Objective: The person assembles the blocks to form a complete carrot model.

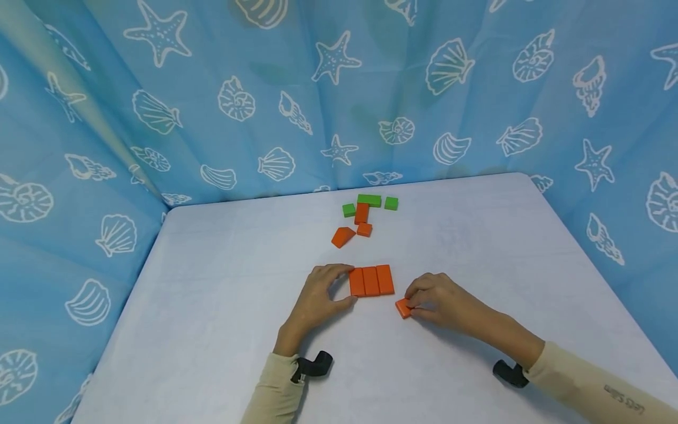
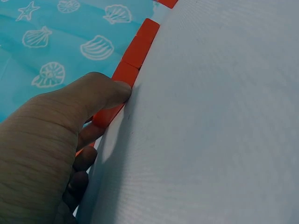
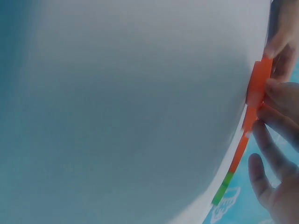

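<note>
The left hand (image 1: 319,292) grips the leftmost block (image 1: 357,283) of a three-block orange row (image 1: 372,281) on the tabletop (image 1: 212,318). The right hand (image 1: 442,301) pinches a separate orange block (image 1: 401,308) near the row's right end.

A blue curtain (image 1: 376,88) patterned with white shells (image 1: 450,66) and starfish (image 1: 336,57) hangs behind and beside the white table (image 1: 212,306).

The blocks (image 1: 371,281) are orange or green, the table (image 1: 238,265) white, the curtain (image 1: 296,70) blue with white seashells (image 1: 448,66).
</note>
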A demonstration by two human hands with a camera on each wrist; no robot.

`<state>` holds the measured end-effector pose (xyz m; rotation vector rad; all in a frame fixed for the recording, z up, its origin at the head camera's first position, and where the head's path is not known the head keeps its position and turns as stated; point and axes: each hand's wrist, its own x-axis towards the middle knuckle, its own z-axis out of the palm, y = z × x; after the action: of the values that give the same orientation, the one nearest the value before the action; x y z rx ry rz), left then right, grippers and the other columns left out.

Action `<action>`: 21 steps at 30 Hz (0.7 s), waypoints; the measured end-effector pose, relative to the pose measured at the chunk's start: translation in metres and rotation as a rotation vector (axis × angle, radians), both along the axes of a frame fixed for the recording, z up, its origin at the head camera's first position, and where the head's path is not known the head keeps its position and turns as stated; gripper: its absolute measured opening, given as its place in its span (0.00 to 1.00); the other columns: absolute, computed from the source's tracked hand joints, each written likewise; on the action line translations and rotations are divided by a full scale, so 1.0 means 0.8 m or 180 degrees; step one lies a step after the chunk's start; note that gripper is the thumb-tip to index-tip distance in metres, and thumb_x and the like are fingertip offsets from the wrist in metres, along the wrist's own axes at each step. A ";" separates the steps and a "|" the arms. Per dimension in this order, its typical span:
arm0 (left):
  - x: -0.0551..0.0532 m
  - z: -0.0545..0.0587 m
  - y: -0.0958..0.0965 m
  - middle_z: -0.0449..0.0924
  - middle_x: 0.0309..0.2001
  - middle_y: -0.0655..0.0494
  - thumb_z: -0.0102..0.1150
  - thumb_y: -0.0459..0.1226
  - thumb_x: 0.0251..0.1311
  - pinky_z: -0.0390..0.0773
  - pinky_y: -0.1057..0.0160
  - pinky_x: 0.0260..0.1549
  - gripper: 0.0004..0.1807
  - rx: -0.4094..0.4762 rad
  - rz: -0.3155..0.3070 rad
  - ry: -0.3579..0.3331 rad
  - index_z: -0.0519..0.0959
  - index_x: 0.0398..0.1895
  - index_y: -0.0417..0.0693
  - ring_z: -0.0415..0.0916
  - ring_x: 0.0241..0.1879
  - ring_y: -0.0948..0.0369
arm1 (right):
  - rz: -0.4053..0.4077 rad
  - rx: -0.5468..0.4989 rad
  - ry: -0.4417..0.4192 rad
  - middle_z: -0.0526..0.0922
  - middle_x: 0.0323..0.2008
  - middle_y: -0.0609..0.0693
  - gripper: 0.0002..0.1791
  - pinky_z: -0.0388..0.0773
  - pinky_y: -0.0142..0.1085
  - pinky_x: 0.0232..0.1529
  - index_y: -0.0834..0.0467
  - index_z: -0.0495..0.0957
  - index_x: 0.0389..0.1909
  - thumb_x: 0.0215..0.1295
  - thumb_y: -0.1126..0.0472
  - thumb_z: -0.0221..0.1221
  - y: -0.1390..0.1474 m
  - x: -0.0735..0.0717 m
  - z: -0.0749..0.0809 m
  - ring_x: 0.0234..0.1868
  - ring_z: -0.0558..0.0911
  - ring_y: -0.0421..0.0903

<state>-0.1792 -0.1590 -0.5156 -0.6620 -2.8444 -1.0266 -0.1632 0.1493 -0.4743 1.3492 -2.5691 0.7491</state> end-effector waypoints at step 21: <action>0.002 0.002 0.000 0.74 0.64 0.58 0.70 0.48 0.56 0.66 0.51 0.63 0.33 0.0090 -0.0039 0.0001 0.75 0.66 0.55 0.66 0.61 0.57 | -0.0024 0.0127 0.0396 0.83 0.38 0.42 0.05 0.71 0.43 0.50 0.54 0.88 0.33 0.56 0.60 0.73 -0.076 0.006 -0.005 0.48 0.77 0.44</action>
<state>-0.1776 -0.1592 -0.5137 -0.6780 -2.8235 -1.0665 -0.1582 0.0881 -0.4786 1.3514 -2.5034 0.5958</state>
